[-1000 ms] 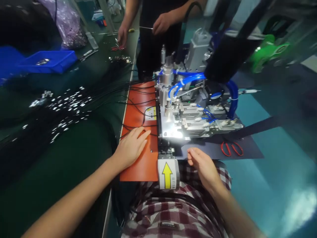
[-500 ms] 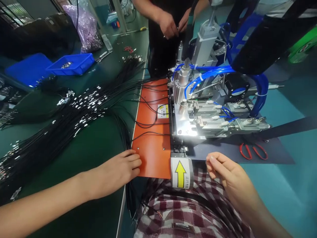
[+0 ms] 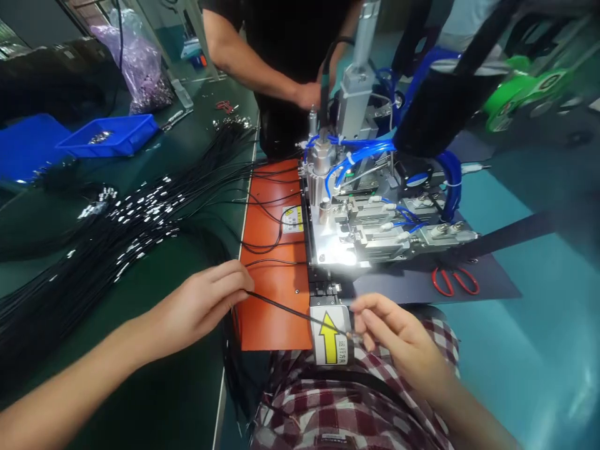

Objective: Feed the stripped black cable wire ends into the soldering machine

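Observation:
Pinched between the fingers of my left hand [image 3: 210, 297] is a black cable [image 3: 285, 308], stretched rightward over the orange plate [image 3: 276, 328]. Its thin bare-looking end lies at the curled fingers of my right hand [image 3: 398, 340]. Those fingertips are bent together and slightly blurred; whether they grip the cable end or some small part is hidden. Under the cable is a white label with a yellow arrow [image 3: 329, 350], in front of a metal machine [image 3: 332, 244] with blue air hoses. Other black cables [image 3: 262, 250] run across the plate into the machine's edge.
A large bundle of black cables [image 3: 107, 244] with shiny ends covers the green table [image 3: 154, 300]. Blue trays [image 3: 135, 140] stand at the back left. Red-handled scissors [image 3: 454, 281] lie right of the machine. Across from me is a person's forearm [image 3: 262, 72].
My left hand has lifted a cable from the hanging bunch and drawn it across the plate. My right hand has moved left to the cable's end. The view has shifted.

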The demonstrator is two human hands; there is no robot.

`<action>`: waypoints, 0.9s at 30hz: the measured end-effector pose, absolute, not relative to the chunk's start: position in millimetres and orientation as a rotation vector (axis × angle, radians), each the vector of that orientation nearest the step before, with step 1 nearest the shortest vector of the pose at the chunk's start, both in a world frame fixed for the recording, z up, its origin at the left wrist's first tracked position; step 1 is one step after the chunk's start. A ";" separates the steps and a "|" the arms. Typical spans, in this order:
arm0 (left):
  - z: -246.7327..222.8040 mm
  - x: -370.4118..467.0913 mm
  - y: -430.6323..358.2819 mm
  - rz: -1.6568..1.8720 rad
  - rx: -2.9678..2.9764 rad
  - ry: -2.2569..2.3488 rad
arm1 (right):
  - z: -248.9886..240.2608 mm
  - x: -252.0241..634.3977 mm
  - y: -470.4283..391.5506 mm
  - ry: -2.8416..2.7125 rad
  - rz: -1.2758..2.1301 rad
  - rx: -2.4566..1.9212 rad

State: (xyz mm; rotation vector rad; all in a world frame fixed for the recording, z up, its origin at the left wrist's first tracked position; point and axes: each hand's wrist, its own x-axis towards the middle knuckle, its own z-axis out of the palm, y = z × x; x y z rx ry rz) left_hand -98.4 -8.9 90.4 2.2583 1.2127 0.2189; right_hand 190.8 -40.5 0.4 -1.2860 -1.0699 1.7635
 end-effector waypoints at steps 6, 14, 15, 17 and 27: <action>46.8 -47.9 -28.9 0.512 2.057 1.163 | -2.5 189.2 -46.9 -1.127 1.799 -1.151; 37.3 -46.1 -37.4 0.437 2.033 1.385 | -3.3 185.7 -37.9 -0.863 1.670 -1.196; 38.7 -44.4 -38.4 0.389 2.050 1.397 | -2.9 182.4 -37.1 -0.853 1.680 -1.201; 41.7 -35.4 -39.9 0.353 2.075 1.372 | -1.9 175.7 -36.6 -0.881 1.702 -1.192; 40.1 6.9 -29.4 0.398 1.556 1.235 | -6.6 179.2 -31.0 -0.916 1.722 -1.089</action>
